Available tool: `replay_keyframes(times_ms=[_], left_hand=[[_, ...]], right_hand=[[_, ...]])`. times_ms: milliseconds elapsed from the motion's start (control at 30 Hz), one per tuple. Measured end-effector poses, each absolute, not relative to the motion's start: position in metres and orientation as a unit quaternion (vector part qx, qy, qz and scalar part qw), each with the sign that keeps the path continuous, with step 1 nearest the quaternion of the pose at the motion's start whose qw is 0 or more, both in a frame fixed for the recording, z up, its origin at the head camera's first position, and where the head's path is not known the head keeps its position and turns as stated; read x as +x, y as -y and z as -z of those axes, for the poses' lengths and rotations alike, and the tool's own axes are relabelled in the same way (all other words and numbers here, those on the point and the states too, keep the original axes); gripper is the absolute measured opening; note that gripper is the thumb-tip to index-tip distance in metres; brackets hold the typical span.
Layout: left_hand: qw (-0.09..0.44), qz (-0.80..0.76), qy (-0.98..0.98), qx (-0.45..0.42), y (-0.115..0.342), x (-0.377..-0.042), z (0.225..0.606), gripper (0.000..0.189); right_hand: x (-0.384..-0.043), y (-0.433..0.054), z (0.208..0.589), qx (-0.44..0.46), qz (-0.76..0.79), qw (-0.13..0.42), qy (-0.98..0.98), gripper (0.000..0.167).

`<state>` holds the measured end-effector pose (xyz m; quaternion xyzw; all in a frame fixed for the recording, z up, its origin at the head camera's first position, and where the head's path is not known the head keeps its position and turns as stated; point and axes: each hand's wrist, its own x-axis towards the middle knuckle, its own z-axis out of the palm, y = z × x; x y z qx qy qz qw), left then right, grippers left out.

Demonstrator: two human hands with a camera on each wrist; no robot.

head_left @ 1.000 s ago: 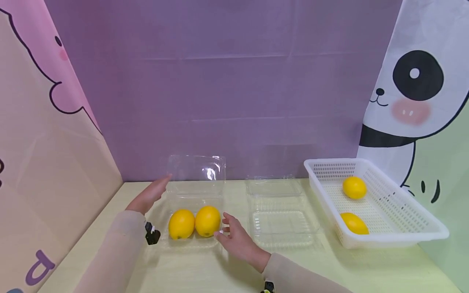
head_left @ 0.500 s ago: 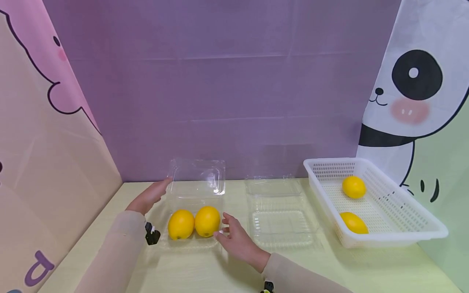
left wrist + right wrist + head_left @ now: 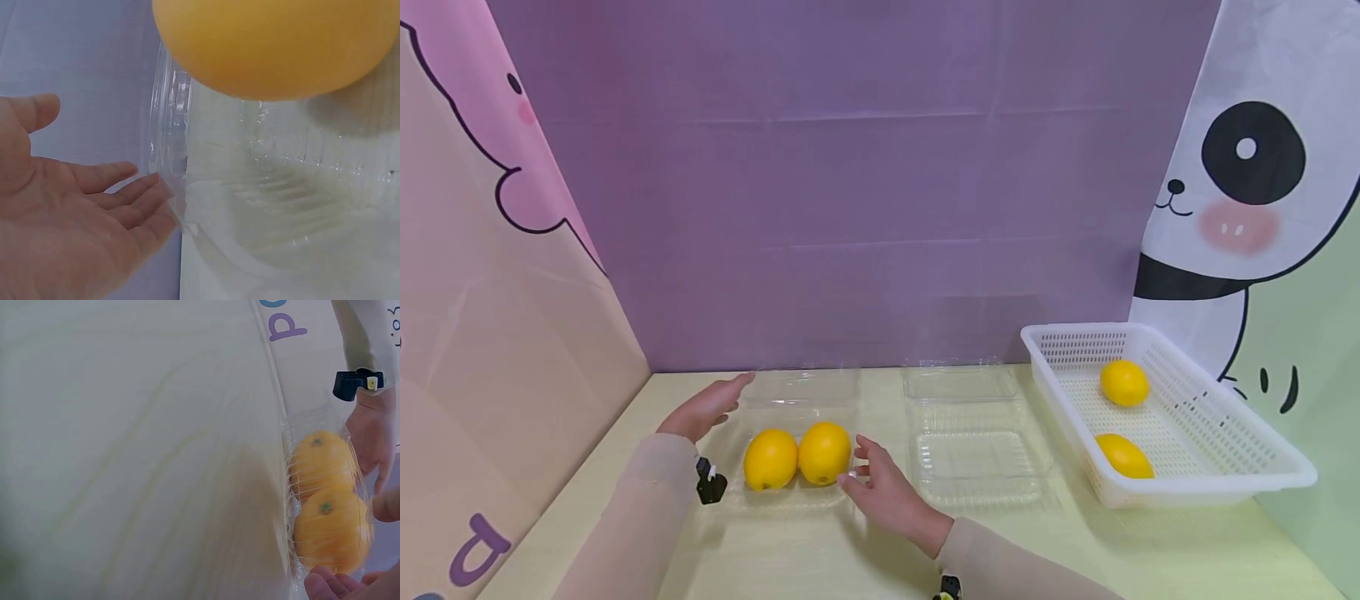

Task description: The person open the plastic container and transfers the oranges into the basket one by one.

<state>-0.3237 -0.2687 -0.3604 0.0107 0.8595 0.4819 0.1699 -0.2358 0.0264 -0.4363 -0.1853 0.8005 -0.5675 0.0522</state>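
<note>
Dropping from upright to flat behind the box point(image 3: 797, 498), the lid point(image 3: 805, 387) leaves two fruits point(image 3: 771, 459) uncovered inside; I've my left hand point(image 3: 706, 408) straight-fingered beside it, my right hand point(image 3: 891, 497) loosely curved at the box's right end, seemingly ungripping.

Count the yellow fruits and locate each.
4: left fruit and right fruit, side by side in the left clear container; far fruit and near fruit in the white basket, whose wall partly hides the near one.
</note>
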Motion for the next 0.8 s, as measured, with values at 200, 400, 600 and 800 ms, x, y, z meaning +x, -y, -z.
replay_keyframes(times_ms=[200,400,600,800], left_hand=[[0.174,-0.485,-0.857,0.009,0.271,-0.321,0.362,0.089],[0.175,-0.476,-0.862,0.013,0.273,-0.321,0.364,0.088],[0.174,-0.469,-0.866,0.012,0.277,-0.318,0.364,0.087],[0.168,-0.465,-0.869,0.016,0.281,-0.31,0.365,0.084]], right_hand=[[-0.236,-0.026,0.438,-0.182,0.565,0.054,-0.803,0.07],[-0.236,-0.027,0.438,-0.182,0.569,0.056,-0.8,0.071],[-0.235,-0.027,0.437,-0.181,0.572,0.062,-0.797,0.071],[-0.235,-0.028,0.437,-0.181,0.574,0.063,-0.796,0.071]])
